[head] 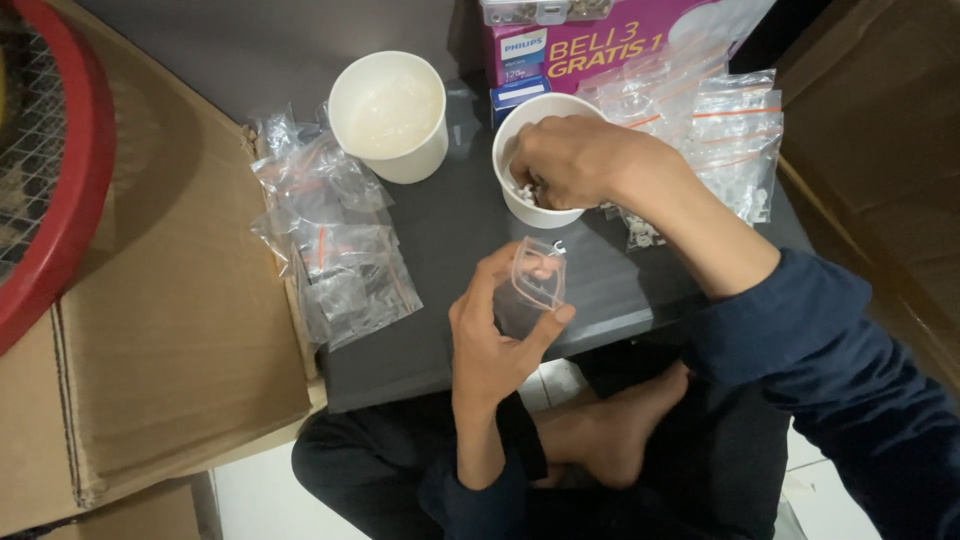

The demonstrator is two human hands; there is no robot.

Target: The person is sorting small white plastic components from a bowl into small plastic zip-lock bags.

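The left hand (495,335) holds a small clear plastic zip bag (538,272) pinched between thumb and fingertips, with the bag's mouth held open and facing up. The bag sits above the near edge of the dark grey flat tabletop (450,240), just in front of the right-hand cup.

The right hand (565,160) reaches into a white paper cup (520,200) that stands on the tabletop. Its fingers are curled down into the cup among small white pieces; whether they have closed on any of these pieces cannot be told, as the fingertips are hidden inside the cup.

A second white paper cup (390,115) stands to the left of the first, well apart from both hands. A pile of filled clear zip bags (335,245) lies at the left edge of the tabletop, partly over a brown cardboard box (180,330). A stack of clear zip bags with red seal strips (725,135) lies to the right of the occupied cup, behind the right forearm. A magenta printed carton (600,45) stands behind both cups.
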